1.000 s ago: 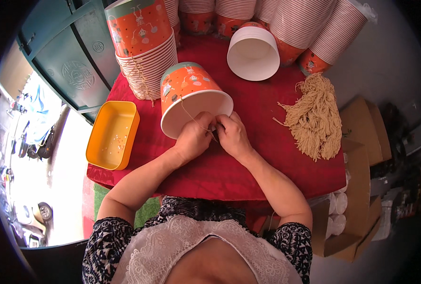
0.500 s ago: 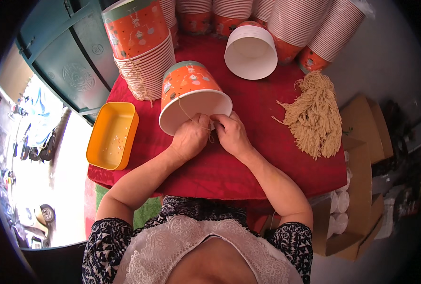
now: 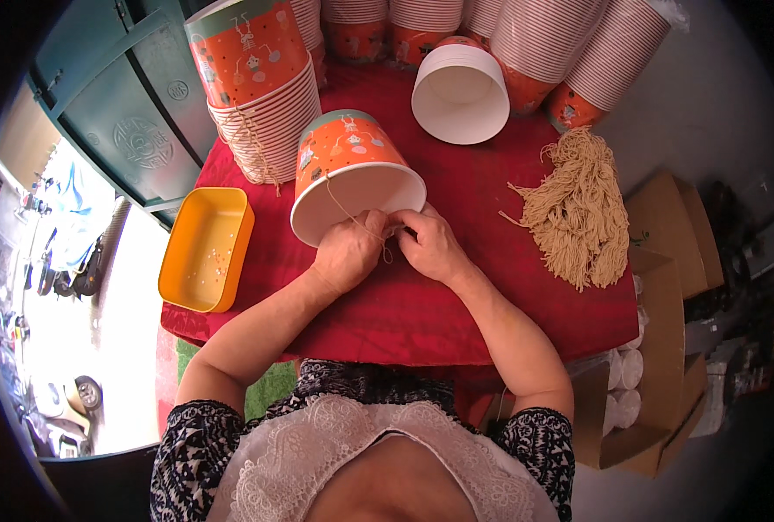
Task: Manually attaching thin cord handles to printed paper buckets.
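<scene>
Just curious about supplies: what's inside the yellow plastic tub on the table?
Small white and orange bits, too tiny to identify, lie in the yellow plastic tub. Anything tight against its right wall is hidden.

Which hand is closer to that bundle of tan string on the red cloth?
Right. The right hand is to the left of the bundle of tan string, not touching it; the left hand is farther left.

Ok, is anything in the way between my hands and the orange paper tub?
Nothing visible: your left hand and right hand are at the open mouth of the orange paper tub, thin beige string running to them.
</scene>
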A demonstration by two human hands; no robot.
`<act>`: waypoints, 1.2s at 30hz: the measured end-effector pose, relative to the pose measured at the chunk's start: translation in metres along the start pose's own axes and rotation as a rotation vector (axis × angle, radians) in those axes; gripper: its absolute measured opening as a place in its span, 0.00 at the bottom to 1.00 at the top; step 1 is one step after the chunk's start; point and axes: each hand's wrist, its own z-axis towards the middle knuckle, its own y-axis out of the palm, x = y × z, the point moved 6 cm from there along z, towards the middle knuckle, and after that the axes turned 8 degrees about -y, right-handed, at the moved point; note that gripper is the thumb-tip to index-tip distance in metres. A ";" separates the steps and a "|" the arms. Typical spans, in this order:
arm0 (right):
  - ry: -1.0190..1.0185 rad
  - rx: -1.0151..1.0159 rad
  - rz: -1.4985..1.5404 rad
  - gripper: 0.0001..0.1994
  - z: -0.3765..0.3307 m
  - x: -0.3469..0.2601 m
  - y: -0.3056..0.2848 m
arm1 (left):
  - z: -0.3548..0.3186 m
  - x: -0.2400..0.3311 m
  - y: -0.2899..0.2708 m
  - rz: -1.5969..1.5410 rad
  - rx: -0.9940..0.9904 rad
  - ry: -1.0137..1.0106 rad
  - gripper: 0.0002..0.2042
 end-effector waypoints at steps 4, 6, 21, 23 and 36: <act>0.004 -0.011 -0.023 0.09 0.000 -0.001 0.001 | -0.001 -0.002 0.001 0.001 -0.012 -0.003 0.08; 0.009 -0.010 -0.030 0.08 0.000 0.001 0.001 | 0.000 -0.003 0.001 -0.024 -0.018 -0.013 0.08; -0.034 -0.027 -0.058 0.04 -0.002 -0.003 0.003 | 0.010 -0.025 -0.009 -0.480 -0.298 -0.250 0.04; -0.032 -0.037 -0.058 0.04 -0.002 -0.004 0.002 | 0.011 -0.023 -0.011 -0.481 -0.305 -0.259 0.04; -0.145 -0.142 -0.207 0.04 -0.008 -0.024 0.003 | 0.013 -0.028 -0.011 -0.433 -0.299 -0.317 0.06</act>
